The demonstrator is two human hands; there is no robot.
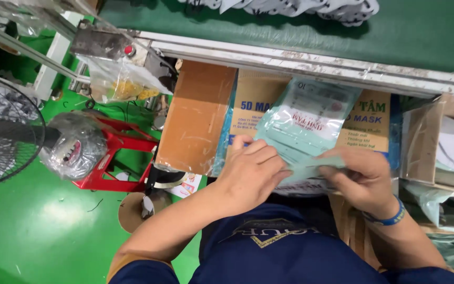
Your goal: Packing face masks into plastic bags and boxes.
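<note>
Green floor (38, 221); left hand (250, 171), right hand (363, 176) grip one pale-green packet stack (306, 123).

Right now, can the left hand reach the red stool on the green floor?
Probably not without leaning: the left hand rests on the pale green packets, and the red stool stands apart, lower, beyond the cardboard box.

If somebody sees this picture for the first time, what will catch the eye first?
First, the stack of pale green plastic pouches at centre, held by the left hand and right hand over a printed brown cardboard box. Next, the bright green floor at left, with a red plastic stool and a black wire fan.
</note>
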